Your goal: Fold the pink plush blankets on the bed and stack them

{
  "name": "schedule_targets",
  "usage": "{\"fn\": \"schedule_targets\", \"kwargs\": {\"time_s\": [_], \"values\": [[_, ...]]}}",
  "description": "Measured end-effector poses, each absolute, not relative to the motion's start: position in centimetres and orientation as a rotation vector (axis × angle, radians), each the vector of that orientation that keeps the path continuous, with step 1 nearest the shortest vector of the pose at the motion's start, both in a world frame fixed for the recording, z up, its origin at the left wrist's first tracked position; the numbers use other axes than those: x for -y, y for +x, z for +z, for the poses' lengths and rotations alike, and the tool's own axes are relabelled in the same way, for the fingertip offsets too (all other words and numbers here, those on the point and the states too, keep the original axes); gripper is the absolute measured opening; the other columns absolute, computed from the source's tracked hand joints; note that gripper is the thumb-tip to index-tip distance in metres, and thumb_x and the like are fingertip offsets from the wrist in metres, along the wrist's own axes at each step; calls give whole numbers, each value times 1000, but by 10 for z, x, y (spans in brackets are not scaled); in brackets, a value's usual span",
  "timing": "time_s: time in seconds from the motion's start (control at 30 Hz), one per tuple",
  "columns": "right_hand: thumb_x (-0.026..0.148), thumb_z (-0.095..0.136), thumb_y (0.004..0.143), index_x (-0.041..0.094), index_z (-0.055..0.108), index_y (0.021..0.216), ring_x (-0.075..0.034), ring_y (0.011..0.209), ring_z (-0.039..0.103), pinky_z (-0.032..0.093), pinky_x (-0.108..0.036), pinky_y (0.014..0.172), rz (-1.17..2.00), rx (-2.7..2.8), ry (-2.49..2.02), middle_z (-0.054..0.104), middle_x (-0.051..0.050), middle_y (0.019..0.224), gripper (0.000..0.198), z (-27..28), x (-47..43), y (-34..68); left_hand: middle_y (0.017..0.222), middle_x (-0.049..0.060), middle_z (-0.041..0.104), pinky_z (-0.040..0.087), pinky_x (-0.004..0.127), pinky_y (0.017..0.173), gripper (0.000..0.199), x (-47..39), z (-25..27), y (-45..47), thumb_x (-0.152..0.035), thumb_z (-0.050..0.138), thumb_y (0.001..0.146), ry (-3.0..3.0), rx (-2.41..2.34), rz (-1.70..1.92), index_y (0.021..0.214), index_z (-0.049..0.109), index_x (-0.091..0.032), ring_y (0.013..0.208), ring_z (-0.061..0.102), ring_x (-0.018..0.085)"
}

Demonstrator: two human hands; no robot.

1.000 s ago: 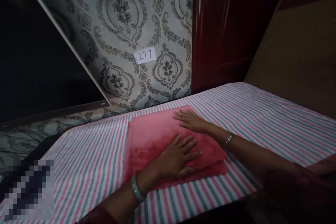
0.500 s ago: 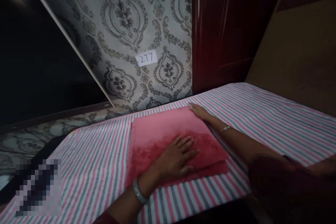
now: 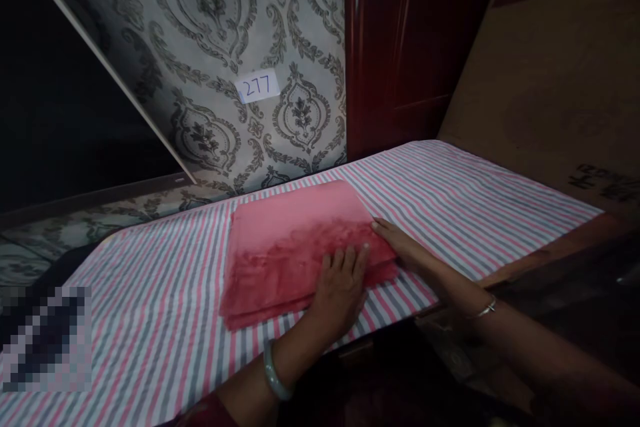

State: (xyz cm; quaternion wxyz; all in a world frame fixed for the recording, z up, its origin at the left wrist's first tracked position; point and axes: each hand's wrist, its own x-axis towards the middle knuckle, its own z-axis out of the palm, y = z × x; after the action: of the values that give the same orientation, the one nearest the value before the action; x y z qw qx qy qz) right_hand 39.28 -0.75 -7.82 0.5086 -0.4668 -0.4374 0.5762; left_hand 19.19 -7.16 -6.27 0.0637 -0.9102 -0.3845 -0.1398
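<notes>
A folded piece of pink and red cloth (image 3: pixel 295 227) lies on the striped cover, its far part pale pink and its near part deep red. Several layers show along its near edge. My left hand (image 3: pixel 343 287), with a bangle at the wrist, rests flat on the near right part of the cloth, fingers stretched forward. Against the cloth's right edge lies my right hand (image 3: pixel 403 247), fingers extended and partly hidden along the side. A thin bracelet circles the right wrist.
The pink, grey and white striped cover (image 3: pixel 165 293) spreads over the table. Behind it stand a patterned wall (image 3: pixel 200 33) with a "277" label (image 3: pixel 259 85) and a dark red door panel (image 3: pixel 380 60). A dark screen (image 3: pixel 75 93) is at left, a cardboard box (image 3: pixel 555 73) at right.
My right hand has slid from the cloth's far right corner nearer along its right edge. My left hand has moved toward the near right edge, and the cloth's layers lie more evenly. The view has shifted.
</notes>
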Motion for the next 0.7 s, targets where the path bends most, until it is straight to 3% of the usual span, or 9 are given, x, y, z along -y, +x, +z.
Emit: {"fn": "schedule_targets", "kwargs": {"time_s": [0.17, 0.27, 0.33, 0.43, 0.53, 0.7], "values": [[39, 68, 81, 22, 66, 91, -20, 82, 71, 59, -32, 76, 1633, 810, -866, 75, -2, 87, 20, -52, 14, 379, 136, 22, 57, 46, 57, 99, 76, 61, -58, 204, -16, 58, 85, -2564, 1334, -562, 156, 30, -12, 120, 57, 38], [32, 68, 83, 25, 65, 99, -15, 69, 68, 57, -26, 63, 1619, 756, -776, 73, 2, 81, 18, -48, 13, 381, 120, 19, 63, 52, 50, 90, 64, 47, -26, 200, -14, 61, 80, -2592, 1455, -560, 143, 47, -12, 107, 61, 34], [30, 66, 85, 25, 64, 102, -14, 65, 67, 56, -25, 60, 1662, 666, -771, 73, 1, 80, 18, -54, 14, 381, 112, 14, 66, 53, 44, 87, 44, 34, 8, 197, -15, 62, 81, -2605, 1512, -659, 125, 59, -17, 103, 62, 30], [25, 64, 86, 23, 63, 102, -15, 76, 71, 60, -28, 72, 1773, 542, -808, 74, -4, 90, 16, -72, 20, 374, 97, 7, 69, 52, 37, 81, 15, 10, 72, 192, -22, 63, 85, -2530, 1579, -1010, 100, 64, -20, 90, 65, 24], [27, 65, 87, 22, 61, 107, -18, 95, 72, 58, -34, 89, 1869, 538, -810, 72, -9, 106, 21, -87, 27, 360, 82, 0, 68, 51, 34, 82, 7, -13, 143, 184, -14, 64, 80, -2381, 1540, -1432, 87, 65, -14, 87, 66, 21], [66, 62, 85, 26, 58, 108, -25, 104, 70, 54, -48, 95, 1871, 767, -633, 70, -10, 112, 46, -72, 29, 340, 73, -4, 61, 51, 28, 78, 12, -28, 235, 157, -15, 56, 88, -2046, 1442, -2288, 79, 62, -12, 90, 68, 18]]}}
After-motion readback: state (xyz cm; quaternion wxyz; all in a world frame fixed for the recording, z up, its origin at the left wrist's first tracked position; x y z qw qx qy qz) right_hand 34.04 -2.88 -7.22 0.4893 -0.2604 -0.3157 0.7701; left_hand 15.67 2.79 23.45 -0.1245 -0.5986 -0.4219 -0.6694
